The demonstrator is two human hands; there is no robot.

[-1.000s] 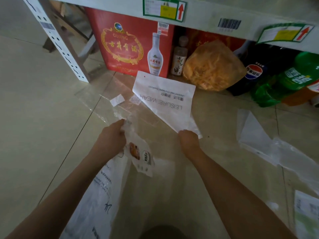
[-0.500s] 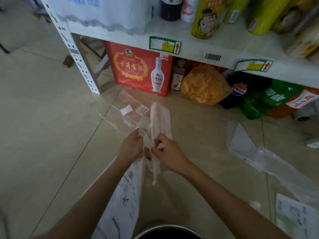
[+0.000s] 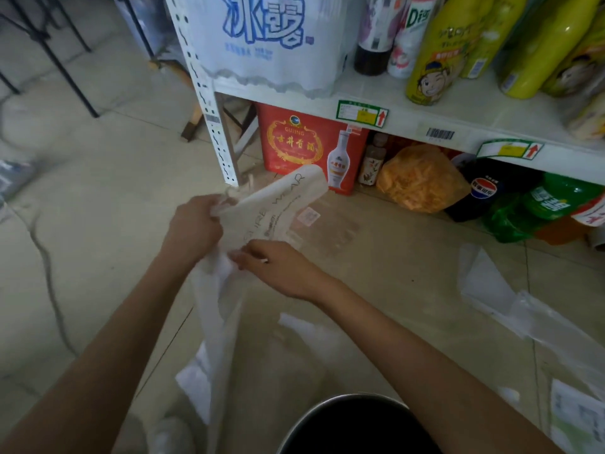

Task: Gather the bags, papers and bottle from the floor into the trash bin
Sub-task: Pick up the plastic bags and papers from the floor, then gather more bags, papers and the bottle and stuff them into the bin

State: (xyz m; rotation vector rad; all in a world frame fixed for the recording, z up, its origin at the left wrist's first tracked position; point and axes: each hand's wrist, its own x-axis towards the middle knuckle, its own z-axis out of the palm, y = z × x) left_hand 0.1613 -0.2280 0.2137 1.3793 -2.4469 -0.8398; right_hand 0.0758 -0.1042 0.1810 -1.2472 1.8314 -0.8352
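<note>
A white bag printed "LEISURE WEAR" [image 3: 278, 204] is held up above the floor, crumpled at one end, together with longer white bags [image 3: 212, 322] that hang down limp. A clear bag with a small label [image 3: 324, 224] lies flat on the floor tiles. More clear bags and papers [image 3: 510, 299] lie spread at the right. The dark round trash bin [image 3: 353, 424] stands at the lower edge, open.

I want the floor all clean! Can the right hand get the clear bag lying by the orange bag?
Probably yes. The clear bag lies flat on open floor just beyond the right hand, nothing between, but that hand is pinching the white bag now.
</note>
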